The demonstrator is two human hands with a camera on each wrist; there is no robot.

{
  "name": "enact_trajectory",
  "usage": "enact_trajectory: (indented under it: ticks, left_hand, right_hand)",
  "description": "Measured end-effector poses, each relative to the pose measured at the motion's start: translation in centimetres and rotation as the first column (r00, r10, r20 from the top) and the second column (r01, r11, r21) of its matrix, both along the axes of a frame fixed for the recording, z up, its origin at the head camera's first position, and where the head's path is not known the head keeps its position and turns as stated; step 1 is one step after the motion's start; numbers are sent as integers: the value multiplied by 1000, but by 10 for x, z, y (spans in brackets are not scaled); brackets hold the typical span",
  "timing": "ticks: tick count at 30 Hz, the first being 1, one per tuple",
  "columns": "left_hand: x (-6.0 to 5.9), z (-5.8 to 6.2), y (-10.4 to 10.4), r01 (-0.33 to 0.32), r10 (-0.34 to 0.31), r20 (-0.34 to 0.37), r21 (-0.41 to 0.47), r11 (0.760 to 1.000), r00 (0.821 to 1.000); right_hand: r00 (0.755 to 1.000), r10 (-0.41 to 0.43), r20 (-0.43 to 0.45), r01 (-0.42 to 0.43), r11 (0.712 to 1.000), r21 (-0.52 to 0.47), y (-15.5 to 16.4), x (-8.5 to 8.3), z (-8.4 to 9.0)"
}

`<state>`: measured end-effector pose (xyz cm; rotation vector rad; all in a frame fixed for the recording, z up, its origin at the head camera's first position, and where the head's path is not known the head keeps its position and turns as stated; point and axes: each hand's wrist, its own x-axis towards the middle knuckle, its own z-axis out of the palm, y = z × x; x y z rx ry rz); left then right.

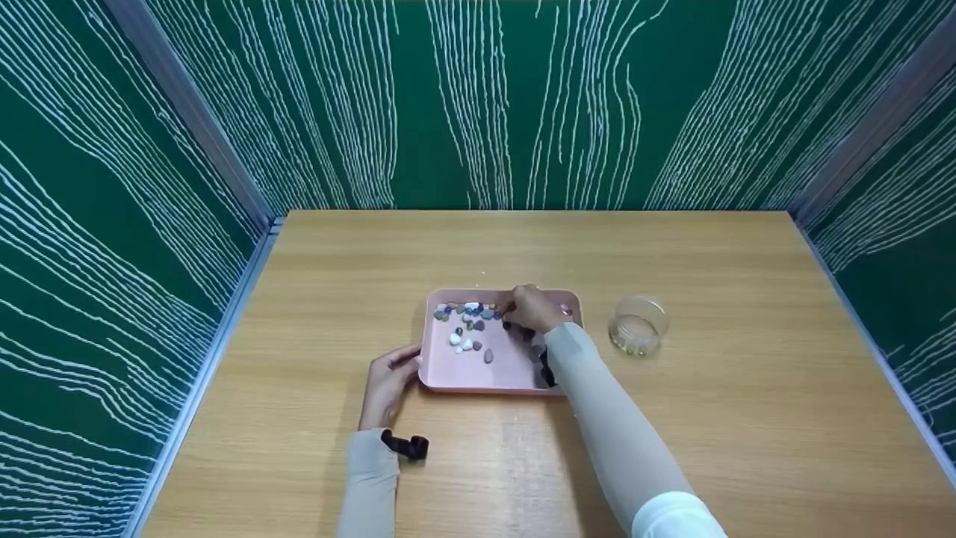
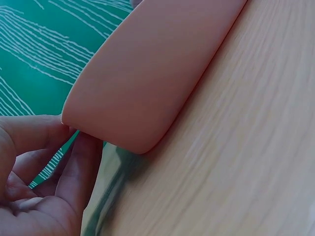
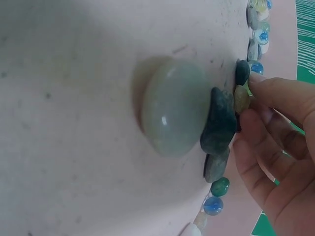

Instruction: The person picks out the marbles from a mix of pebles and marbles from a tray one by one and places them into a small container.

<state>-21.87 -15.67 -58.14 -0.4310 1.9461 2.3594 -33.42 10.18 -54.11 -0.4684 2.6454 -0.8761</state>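
A pink rectangular tray (image 1: 448, 375) holds many pebbles and glass marbles, mostly along its far side. My left hand (image 1: 387, 385) pinches the tray's near left corner; in the left wrist view, thumb and fingers meet at the rim (image 2: 74, 110). Reaching over the tray, my right hand (image 1: 534, 308) is at the far wall. Close up in the right wrist view, its thumb and fingers pinch a small yellowish pebble (image 3: 241, 99). Beside that lie a dark green stone (image 3: 219, 123) and a dark pebble (image 3: 242, 72). A large pale green stone (image 3: 175, 108) rests on the tray floor.
To the tray's right stands a clear round container (image 1: 638, 325) with a few small bits at its bottom. Tiny specks (image 1: 482, 273) lie on the wooden table (image 1: 717, 418) behind the tray. Green panels with white lines (image 1: 463, 112) enclose the table's back and sides.
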Motion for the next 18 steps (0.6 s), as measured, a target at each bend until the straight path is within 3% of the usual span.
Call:
enact_trajectory:
  ticks: [8, 18]
  left_hand:
    - [0, -4, 1, -3, 3, -22, 24, 1000, 1000]
    - [1, -4, -1, -18, 19, -33, 35, 999, 999]
  right_hand:
    - [1000, 25, -1, -25, 1000, 5, 3, -2, -1]
    - [995, -17, 100, 22, 998, -57, 11, -3, 3]
